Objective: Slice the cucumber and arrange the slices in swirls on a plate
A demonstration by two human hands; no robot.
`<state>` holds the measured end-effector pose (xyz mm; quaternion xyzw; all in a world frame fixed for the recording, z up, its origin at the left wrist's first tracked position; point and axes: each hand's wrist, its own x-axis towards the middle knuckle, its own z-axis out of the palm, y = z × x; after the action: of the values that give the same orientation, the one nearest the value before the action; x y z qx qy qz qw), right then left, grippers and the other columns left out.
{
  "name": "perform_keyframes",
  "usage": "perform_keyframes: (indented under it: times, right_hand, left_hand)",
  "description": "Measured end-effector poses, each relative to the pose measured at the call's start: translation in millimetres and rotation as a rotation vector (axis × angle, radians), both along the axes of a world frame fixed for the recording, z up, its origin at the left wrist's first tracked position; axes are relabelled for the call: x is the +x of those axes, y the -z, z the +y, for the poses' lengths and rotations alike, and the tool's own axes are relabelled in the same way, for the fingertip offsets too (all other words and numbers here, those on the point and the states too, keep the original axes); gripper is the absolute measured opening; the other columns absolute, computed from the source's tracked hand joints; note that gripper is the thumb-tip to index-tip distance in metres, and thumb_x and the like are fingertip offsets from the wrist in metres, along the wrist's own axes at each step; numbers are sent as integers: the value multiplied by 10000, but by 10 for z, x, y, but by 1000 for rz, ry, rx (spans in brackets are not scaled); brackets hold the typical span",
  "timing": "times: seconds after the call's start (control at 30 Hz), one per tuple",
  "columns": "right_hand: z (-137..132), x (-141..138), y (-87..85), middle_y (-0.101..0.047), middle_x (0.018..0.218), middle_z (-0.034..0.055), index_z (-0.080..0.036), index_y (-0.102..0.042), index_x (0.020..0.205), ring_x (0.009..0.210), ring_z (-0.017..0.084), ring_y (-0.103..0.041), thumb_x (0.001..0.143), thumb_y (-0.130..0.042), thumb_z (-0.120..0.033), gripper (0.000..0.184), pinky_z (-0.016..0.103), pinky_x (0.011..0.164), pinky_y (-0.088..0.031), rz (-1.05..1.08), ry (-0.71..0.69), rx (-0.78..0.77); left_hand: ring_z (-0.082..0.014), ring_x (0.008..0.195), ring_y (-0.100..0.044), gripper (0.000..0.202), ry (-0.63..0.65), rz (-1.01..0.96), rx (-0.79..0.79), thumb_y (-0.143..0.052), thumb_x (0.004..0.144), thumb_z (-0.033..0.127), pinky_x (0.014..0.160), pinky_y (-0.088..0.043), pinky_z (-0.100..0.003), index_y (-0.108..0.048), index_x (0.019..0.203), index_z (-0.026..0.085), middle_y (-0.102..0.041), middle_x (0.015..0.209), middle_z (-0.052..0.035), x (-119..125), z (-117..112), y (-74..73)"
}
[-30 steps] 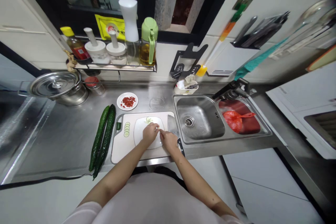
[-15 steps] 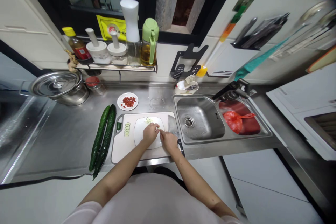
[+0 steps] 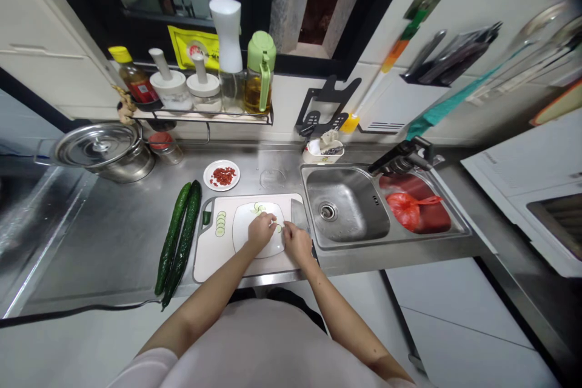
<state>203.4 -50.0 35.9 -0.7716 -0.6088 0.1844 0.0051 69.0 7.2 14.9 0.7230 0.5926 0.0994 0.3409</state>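
Both my hands are over a white plate (image 3: 243,234) that lies on a white cutting board (image 3: 211,257). My left hand (image 3: 260,231) is curled, fingertips pinched near cucumber slices (image 3: 277,227) on the plate. My right hand (image 3: 297,242) is also closed, its fingertips meeting the left hand's at those slices. More slices (image 3: 258,208) lie at the plate's far edge, and a row of slices (image 3: 220,224) sits on the board to the left. A cleaver (image 3: 298,215) rests on the board's right edge, just beyond my right hand.
Two whole cucumbers (image 3: 178,236) lie left of the board. A small dish of red bits (image 3: 221,175), a lidded pot (image 3: 103,150), a rack of condiment bottles (image 3: 204,88), and a sink (image 3: 345,212) with a red bag (image 3: 406,206) surround the work spot.
My right hand has shifted slightly up and right toward the cleaver. My left hand has stayed almost in place on the plate.
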Motion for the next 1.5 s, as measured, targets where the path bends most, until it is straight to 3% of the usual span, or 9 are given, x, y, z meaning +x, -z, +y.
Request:
perform_keyframes:
  times: [0.4,0.63,0.93,1.2,1.33,1.5]
  right_hand:
    - [-76,16,47,-732,1038,40,-277,-613,1249,942,178,-660,962,-371,-356,383,234,750,-399,68,41,45]
    - [-79,76,39,-741,959,31,-267,-631,1222,879,173,-658,958,-365,-362,387,226,718,-395,85,90,64]
    - [-33,147,35,-717,752,43,-210,-683,1148,697,180,-633,938,-342,-404,445,239,642,-385,186,97,171]
    - [13,158,35,-675,653,60,-155,-708,1106,587,191,-579,880,-369,-453,505,267,594,-379,313,95,275]
    - [14,125,44,-657,620,57,-152,-712,1091,574,196,-576,875,-351,-462,523,273,589,-383,339,80,295]
    - [3,103,11,-660,627,72,-133,-716,1078,576,205,-590,871,-338,-494,563,279,584,-398,349,43,336]
  left_hand:
    - [-147,874,-596,169,-39,-73,-9,-549,869,251,758,-429,-247,-657,998,235,-649,945,-12,0,-17,21]
    - [-157,880,-606,190,-142,-157,34,-520,882,296,739,-443,-252,-657,994,229,-653,901,-10,-113,-72,-73]
    - [-127,648,-550,246,-300,-231,124,-498,872,369,653,-431,-250,-668,960,215,-641,800,-6,-645,-489,-129]
    - [-175,742,-606,244,-587,-34,134,-511,840,322,695,-428,-265,-649,989,188,-648,803,-31,-1374,-570,-43]
    - [-203,806,-631,266,-622,71,86,-519,844,309,723,-426,-279,-639,1042,180,-668,862,-55,-1480,-522,-31]
    - [-233,868,-640,322,-609,191,15,-535,852,390,723,-418,-295,-619,1085,185,-681,959,-82,-1398,-457,-26]
